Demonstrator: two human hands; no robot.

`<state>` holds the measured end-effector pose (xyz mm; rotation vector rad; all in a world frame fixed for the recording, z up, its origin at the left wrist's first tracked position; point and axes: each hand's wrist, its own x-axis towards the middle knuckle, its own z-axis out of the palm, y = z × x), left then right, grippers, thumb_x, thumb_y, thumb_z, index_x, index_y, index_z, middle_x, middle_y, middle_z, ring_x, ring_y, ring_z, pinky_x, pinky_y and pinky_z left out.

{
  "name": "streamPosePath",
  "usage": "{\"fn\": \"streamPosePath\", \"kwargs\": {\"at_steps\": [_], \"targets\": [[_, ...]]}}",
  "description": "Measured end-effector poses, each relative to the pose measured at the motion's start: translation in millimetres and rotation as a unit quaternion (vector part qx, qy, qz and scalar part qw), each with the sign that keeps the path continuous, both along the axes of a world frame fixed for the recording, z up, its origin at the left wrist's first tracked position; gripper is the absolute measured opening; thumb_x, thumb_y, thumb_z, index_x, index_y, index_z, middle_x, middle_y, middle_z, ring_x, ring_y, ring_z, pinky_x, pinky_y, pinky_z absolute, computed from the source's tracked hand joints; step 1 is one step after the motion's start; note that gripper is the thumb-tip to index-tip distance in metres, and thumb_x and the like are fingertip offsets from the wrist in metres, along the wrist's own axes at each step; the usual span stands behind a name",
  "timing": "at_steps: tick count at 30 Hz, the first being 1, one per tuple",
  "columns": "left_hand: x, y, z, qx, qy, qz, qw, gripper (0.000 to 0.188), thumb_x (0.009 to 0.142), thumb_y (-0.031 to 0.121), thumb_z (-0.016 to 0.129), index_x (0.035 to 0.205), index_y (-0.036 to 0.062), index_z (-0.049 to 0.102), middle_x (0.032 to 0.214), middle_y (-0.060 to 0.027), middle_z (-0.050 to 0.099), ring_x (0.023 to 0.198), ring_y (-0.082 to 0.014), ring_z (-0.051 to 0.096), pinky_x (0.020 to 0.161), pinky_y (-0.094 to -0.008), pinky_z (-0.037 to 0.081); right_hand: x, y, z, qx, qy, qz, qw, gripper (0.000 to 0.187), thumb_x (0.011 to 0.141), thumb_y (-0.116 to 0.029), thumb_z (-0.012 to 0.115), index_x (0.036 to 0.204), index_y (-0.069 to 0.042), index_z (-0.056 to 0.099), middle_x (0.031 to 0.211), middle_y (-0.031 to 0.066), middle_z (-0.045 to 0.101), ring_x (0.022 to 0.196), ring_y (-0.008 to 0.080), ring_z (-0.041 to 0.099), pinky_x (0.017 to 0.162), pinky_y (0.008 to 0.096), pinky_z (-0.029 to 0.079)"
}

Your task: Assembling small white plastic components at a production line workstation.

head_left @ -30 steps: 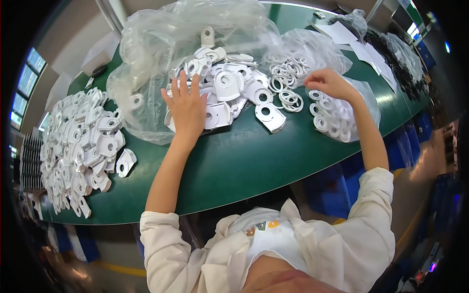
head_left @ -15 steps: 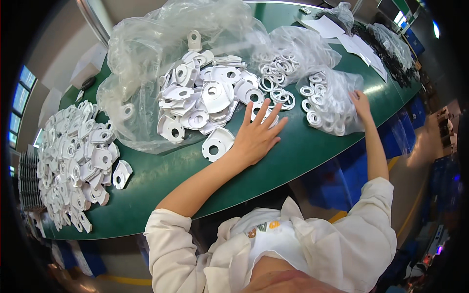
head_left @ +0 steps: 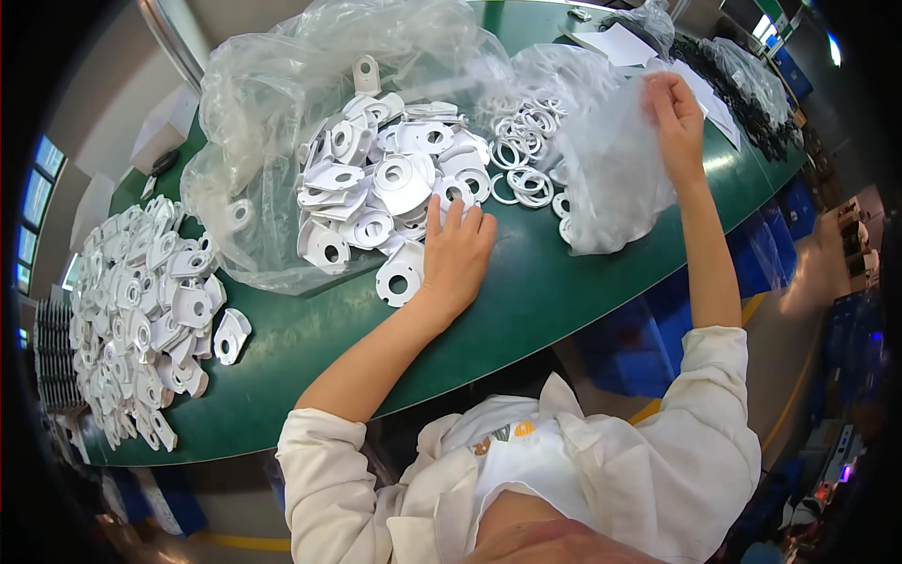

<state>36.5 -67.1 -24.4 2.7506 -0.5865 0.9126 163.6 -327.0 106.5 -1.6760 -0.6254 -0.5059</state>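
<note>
The left hand (head_left: 456,254) lay flat, fingers spread, palm down on the green table (head_left: 564,310), its fingertips touching the near edge of the heap of white flat plastic brackets (head_left: 395,179) on a clear plastic bag (head_left: 272,113). One bracket (head_left: 399,279) lay just beside the thumb. The right hand (head_left: 675,111) was raised, fingers pinched together on the upper edge of a second clear bag (head_left: 611,179), beside the white rings (head_left: 521,155). A separate spread of brackets (head_left: 141,310) lay at far left.
</note>
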Motion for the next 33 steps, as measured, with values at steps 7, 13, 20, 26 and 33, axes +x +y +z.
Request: {"fn": "streamPosePath", "kwargs": {"at_steps": [7, 13, 20, 26, 33], "targets": [[1, -2, 2, -0.002, 0.014, 0.011, 1.0, 0.009, 0.075, 0.006, 0.057, 0.083, 0.0043, 0.059, 0.1, -0.0117, 0.057, 0.108, -0.0308, 0.052, 0.103, -0.0534, 0.031, 79, -125, -70, 0.03, 0.097, -0.237, 0.966, 0.021, 0.093, -0.022, 0.058, 0.101, -0.003, 0.062, 0.077, -0.0054, 0.054, 0.068, 0.0023, 0.045, 0.06, 0.0184, 0.035], [3, -4, 0, 0.005, 0.037, 0.02, 0.999, 0.025, 0.078, 0.007, 0.056, 0.102, 0.0025, 0.061, 0.124, -0.0156, 0.054, 0.121, -0.0347, 0.046, 0.103, -0.0536, 0.03, 91, -216, -122, -0.193, 0.05, -0.471, 0.859, 0.04, 0.086, -0.023, 0.066, 0.117, 0.002, 0.055, 0.104, 0.0111, 0.065, 0.089, 0.0193, 0.062, 0.077, 0.028, 0.047], [3, 5, 14, -0.001, -0.007, 0.06, 0.998, 0.038, 0.08, 0.017, 0.062, 0.115, 0.0036, 0.055, 0.124, -0.0142, 0.053, 0.114, -0.032, 0.048, 0.095, -0.0479, 0.036, -11, -6, -24, -0.319, -0.029, -0.115, 0.94, 0.031, 0.08, -0.013, 0.069, 0.109, -0.006, 0.062, 0.104, 0.0095, 0.062, 0.095, 0.022, 0.059, 0.083, 0.0338, 0.046], [20, 50, 26, -0.01, -0.001, 0.193, 0.981, 0.051, 0.077, 0.031, 0.07, 0.119, 0.0052, 0.055, 0.122, -0.0183, 0.054, 0.105, -0.0308, 0.051, 0.086, -0.0417, 0.039, -13, 69, -43, -0.544, 0.038, 0.173, 0.82, 0.031, 0.068, -0.012, 0.074, 0.097, -0.004, 0.065, 0.086, 0.0102, 0.064, 0.087, 0.0285, 0.061, 0.078, 0.0367, 0.048], [9, 88, 26, -0.019, 0.023, 0.152, 0.988, 0.037, 0.074, 0.01, 0.065, 0.111, 0.0055, 0.059, 0.116, -0.0229, 0.056, 0.102, -0.0337, 0.053, 0.086, -0.0423, 0.042, 7, 105, -17, -0.472, 0.052, 0.175, 0.863, 0.035, 0.069, -0.015, 0.075, 0.101, -0.003, 0.065, 0.087, 0.0079, 0.065, 0.079, 0.0177, 0.059, 0.072, 0.0297, 0.048]]}}
